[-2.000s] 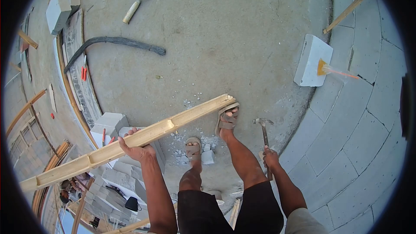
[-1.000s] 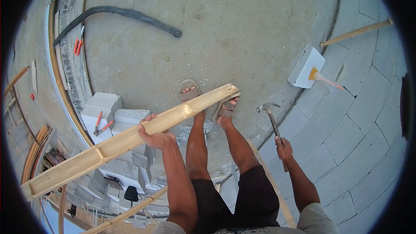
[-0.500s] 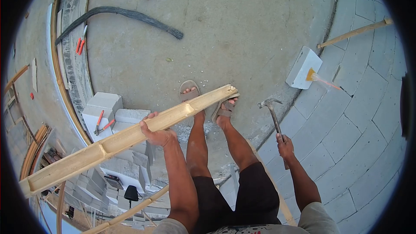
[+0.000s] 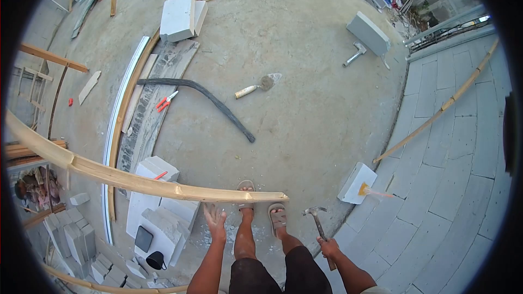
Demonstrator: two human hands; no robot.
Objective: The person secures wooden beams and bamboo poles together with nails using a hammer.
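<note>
A split bamboo pole (image 4: pixel 141 181) stretches from the left edge of the view to just above my feet, overlapping the stacked blocks. My left hand (image 4: pixel 216 222) is just below its lower edge, palm up and fingers stretched out, with the fingertips right at the bamboo. In my right hand (image 4: pixel 328 247) is a claw hammer (image 4: pixel 317 220), gripped around the handle with its head pointing up and away from me.
White blocks (image 4: pixel 143 198) stand at left, with a phone (image 4: pixel 144 238) and black cup (image 4: pixel 156 260) near them. Ahead lie a wire bundle (image 4: pixel 218 107), red-handled pliers (image 4: pixel 166 101) and a trowel (image 4: pixel 259 85). A block wall (image 4: pixel 430 185) runs along the right, a bamboo pole (image 4: pixel 436 111) leaning there.
My view has tilted up, showing more floor ahead. The bamboo now lies flatter across the view, and my left hand has gone from gripping it to spread fingers. The hammer stays in my right hand.
</note>
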